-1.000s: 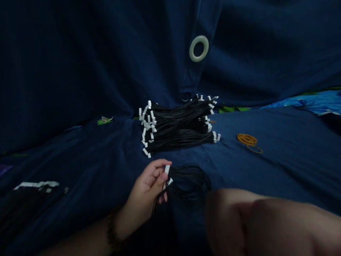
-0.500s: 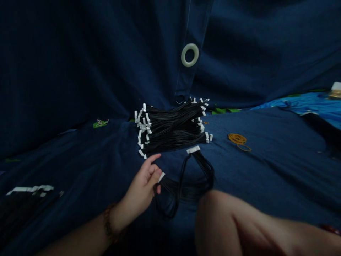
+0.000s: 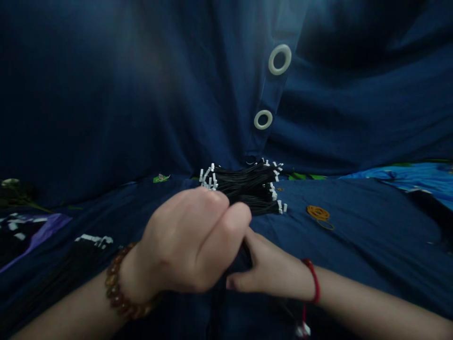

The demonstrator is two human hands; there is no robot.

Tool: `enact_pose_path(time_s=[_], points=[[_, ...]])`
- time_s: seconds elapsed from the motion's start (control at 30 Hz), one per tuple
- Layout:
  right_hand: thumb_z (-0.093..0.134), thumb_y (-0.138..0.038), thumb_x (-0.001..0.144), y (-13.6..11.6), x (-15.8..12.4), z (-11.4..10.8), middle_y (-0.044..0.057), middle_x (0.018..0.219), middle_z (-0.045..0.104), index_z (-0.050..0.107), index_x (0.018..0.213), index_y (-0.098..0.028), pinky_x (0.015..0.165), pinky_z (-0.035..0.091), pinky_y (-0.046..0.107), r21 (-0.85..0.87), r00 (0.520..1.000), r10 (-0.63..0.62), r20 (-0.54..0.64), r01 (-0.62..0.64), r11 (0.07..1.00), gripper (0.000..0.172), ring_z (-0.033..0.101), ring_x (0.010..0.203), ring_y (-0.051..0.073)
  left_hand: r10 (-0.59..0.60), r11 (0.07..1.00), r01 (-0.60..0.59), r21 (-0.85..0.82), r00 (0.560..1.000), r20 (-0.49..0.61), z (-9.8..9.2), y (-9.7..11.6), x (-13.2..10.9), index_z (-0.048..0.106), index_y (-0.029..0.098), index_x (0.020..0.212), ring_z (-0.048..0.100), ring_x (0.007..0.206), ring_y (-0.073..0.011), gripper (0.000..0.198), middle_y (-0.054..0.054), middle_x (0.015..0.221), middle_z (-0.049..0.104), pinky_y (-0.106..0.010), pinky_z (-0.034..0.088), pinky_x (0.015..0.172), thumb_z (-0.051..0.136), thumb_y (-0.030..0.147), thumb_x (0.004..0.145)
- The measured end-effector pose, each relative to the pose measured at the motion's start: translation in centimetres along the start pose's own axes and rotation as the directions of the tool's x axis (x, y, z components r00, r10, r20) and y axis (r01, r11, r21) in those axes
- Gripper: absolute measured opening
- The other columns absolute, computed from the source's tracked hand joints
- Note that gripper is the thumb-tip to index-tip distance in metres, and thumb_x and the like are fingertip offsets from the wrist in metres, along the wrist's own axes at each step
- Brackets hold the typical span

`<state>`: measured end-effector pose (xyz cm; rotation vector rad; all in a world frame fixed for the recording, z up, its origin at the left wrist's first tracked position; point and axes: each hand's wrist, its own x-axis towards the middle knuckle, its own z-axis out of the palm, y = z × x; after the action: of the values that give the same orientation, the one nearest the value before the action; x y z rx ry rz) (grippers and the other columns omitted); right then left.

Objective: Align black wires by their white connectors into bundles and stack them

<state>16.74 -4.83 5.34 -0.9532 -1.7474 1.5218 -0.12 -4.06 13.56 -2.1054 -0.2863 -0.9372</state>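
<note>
My left hand (image 3: 191, 241) is a closed fist in the middle of the head view, its back toward me. What its fingers hold is hidden. Just behind and to the right, my right hand (image 3: 272, 267) meets it, thumb apart from the index finger; its other fingers are covered by the left fist. Something dark shows in the gap between thumb and finger, too dim to name. Beyond the hands lies a stack of black cables (image 3: 244, 178) with white connectors at both ends. The left fist covers its near left part.
Tan rubber bands (image 3: 318, 213) lie on the dark blue cloth (image 3: 368, 245) at the right. More black cables with white connectors (image 3: 94, 240) rest at the left, beside a purple bag (image 3: 53, 231). A blue curtain (image 3: 177, 94) with pale rings (image 3: 279, 60) hangs behind.
My left hand, earlier pinching a white connector of a looped black cable bundle, has closed into a fist nearer me. My right hand has come into view beside it. The view has tilted up.
</note>
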Motion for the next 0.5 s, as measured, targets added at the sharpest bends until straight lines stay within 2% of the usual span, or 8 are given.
enact_pose_path(time_s=[0.07,0.17,0.23,0.3,0.37,0.4,0.43,0.5], points=[[0.066,-0.036,0.065,1.0,0.0,0.3,0.003,0.078,0.058,0.039,0.112,-0.014,0.080,0.046,0.045,0.287,0.990,0.103,0.099,-0.127,0.949,0.058,0.062,0.082,0.023,-0.048,0.989,0.049,0.138,0.999,-0.011,-0.1,-0.9,0.2,0.055,0.010,0.095,0.052,0.065,-0.0195,0.020,-0.007,0.073,0.055,-0.030,0.045,0.055,0.048,0.008,0.076],[0.054,-0.039,0.075,1.2,-0.9,-0.1,0.001,0.074,0.057,0.040,0.107,-0.017,0.056,0.051,0.030,0.436,0.971,0.144,0.189,-0.215,0.874,0.042,0.061,0.060,0.013,-0.081,0.951,0.069,0.300,0.996,0.029,-0.3,-2.4,-0.1,0.054,0.013,0.093,0.051,0.059,-0.0175,0.019,-0.005,0.070,0.054,-0.028,0.041,0.049,0.050,0.007,0.076],[0.054,-0.040,0.079,0.7,-1.7,-0.8,0.002,0.077,0.058,0.042,0.106,-0.016,0.040,0.040,0.014,0.486,0.969,0.156,0.189,-0.231,0.843,0.037,0.051,0.047,0.004,-0.179,0.927,0.130,0.351,0.977,0.112,-0.6,-3.5,-0.4,0.052,0.016,0.091,0.053,0.061,-0.0177,0.015,-0.005,0.072,0.055,-0.028,0.041,0.050,0.046,0.009,0.079],[0.046,-0.049,0.084,0.1,-2.5,-1.7,0.004,0.073,0.059,0.045,0.105,-0.014,0.030,0.022,0.009,0.506,0.965,0.159,0.208,-0.245,0.827,0.041,0.038,0.037,0.000,-0.303,0.906,0.221,0.362,0.935,0.186,-0.7,-4.3,-0.8,0.051,0.018,0.089,0.055,0.066,-0.0180,0.015,-0.006,0.077,0.056,-0.028,0.043,0.054,0.041,0.011,0.082],[0.043,-0.063,0.079,-0.6,-3.2,-2.4,0.003,0.065,0.059,0.046,0.107,-0.013,0.027,0.014,0.011,0.482,0.939,0.106,0.327,-0.263,0.836,0.057,0.028,0.031,-0.001,-0.416,0.884,0.319,0.342,0.870,0.264,-0.4,-4.8,-1.4,0.051,0.018,0.089,0.056,0.069,-0.0181,0.016,-0.006,0.081,0.056,-0.027,0.044,0.056,0.038,0.012,0.083],[0.047,-0.066,0.075,-0.9,-3.6,-2.6,0.002,0.063,0.059,0.046,0.108,-0.012,0.026,0.014,0.011,0.424,0.908,0.076,0.413,-0.265,0.866,0.063,0.027,0.031,0.000,-0.481,0.864,0.384,0.325,0.821,0.307,-0.1,-4.8,-1.8,0.052,0.018,0.090,0.057,0.071,-0.0184,0.017,-0.007,0.085,0.056,-0.027,0.044,0.057,0.037,0.013,0.083],[0.052,-0.066,0.072,-1.4,-4.0,-2.6,0.000,0.060,0.058,0.048,0.106,-0.011,0.027,0.016,0.011,0.338,0.871,0.062,0.487,-0.253,0.907,0.065,0.027,0.031,0.000,-0.537,0.842,0.455,0.289,0.758,0.371,0.4,-4.8,-2.2,0.052,0.017,0.093,0.057,0.074,-0.0191,0.019,-0.007,0.088,0.057,-0.028,0.045,0.058,0.036,0.013,0.084],[0.059,-0.057,0.071,-2.2,-4.9,-2.2,-0.003,0.056,0.052,0.053,0.095,-0.009,0.030,0.023,0.010,0.127,0.828,0.099,0.552,-0.201,0.971,0.054,0.032,0.035,-0.001,-0.570,0.791,0.588,0.169,0.609,0.551,1.5,-4.3,-3.3,0.052,0.017,0.096,0.058,0.079,-0.0200,0.024,-0.008,0.093,0.058,-0.031,0.046,0.064,0.032,0.012,0.085]])
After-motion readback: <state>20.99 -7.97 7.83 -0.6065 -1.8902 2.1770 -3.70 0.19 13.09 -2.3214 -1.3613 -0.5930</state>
